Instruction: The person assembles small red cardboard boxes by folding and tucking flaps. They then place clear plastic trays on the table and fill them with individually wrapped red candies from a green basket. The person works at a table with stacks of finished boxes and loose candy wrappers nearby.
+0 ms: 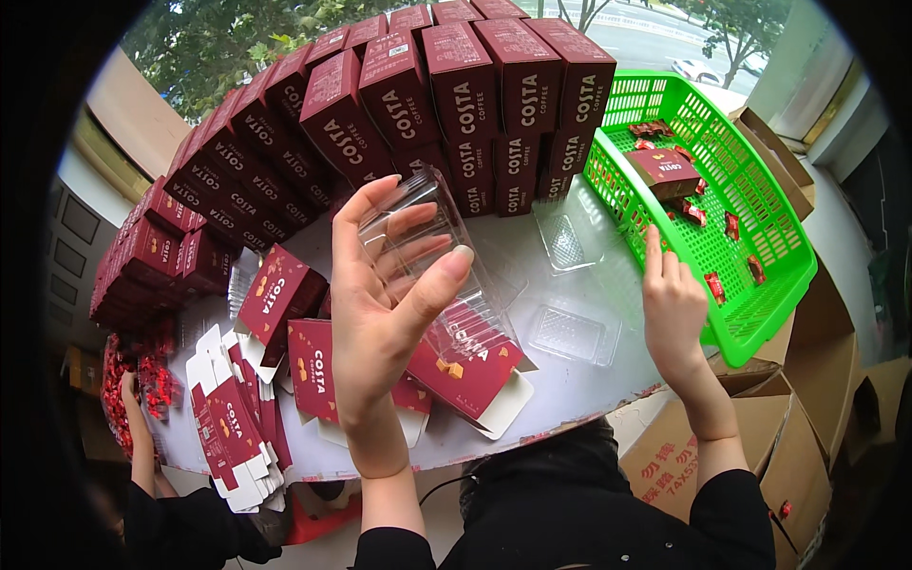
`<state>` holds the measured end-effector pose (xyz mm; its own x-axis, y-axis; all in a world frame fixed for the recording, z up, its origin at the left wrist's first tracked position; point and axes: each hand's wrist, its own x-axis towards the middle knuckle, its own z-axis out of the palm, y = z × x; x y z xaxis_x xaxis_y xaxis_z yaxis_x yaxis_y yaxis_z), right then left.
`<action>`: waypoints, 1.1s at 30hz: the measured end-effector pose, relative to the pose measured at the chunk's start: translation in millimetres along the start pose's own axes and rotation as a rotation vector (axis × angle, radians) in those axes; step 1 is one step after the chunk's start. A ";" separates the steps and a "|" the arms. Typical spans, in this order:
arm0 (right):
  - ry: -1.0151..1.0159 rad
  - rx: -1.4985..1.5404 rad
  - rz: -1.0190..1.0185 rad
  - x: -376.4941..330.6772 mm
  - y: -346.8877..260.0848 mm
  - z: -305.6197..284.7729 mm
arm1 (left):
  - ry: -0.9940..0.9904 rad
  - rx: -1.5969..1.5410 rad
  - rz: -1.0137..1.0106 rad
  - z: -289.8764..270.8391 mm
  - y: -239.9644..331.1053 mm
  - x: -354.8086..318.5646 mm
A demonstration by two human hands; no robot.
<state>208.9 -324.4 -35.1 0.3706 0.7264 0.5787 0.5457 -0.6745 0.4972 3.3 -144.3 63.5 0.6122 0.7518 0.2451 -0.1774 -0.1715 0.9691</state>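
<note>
My left hand (pixel 380 313), raised over the middle of the table, holds a clear plastic tray (pixel 454 256), its fingers showing through the plastic. My right hand (pixel 673 299) is beside the near left rim of a green basket (pixel 750 332), index finger stretched out and the others bent, with nothing visible in it. Inside the basket lie a small maroon box (pixel 662 172) and several red-wrapped sweets (pixel 731 226). Flat or partly folded maroon cartons (pixel 465 370) lie under and around my left hand. Two more clear trays (pixel 575 334) rest on the table between my hands.
Stacked maroon boxes (pixel 399 95) form a high wall along the table's back and left. At the far left, a co-worker's hand (pixel 133 394) is at a heap of red packets (pixel 157 385). Unfolded cartons (pixel 233 427) overhang the front edge. Brown cardboard boxes (pixel 741 446) stand below right.
</note>
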 end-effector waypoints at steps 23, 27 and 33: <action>-0.414 1.103 -0.071 2.9 -2.0 -18.6 | -0.035 -0.093 0.006 1.4 -0.1 -7.2; -0.683 2.194 0.151 -1.7 -0.9 -50.7 | -0.188 -0.196 -0.057 27.1 -10.6 -20.1; -0.779 2.152 0.211 -14.7 1.1 -64.4 | -0.539 0.029 0.035 39.7 -28.2 -30.8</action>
<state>155.7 -344.3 -1.5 0.3414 0.9396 -0.0251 0.0064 -0.0290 -0.9996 20.0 -187.9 29.7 0.9162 0.3132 0.2497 -0.1881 -0.2141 0.9585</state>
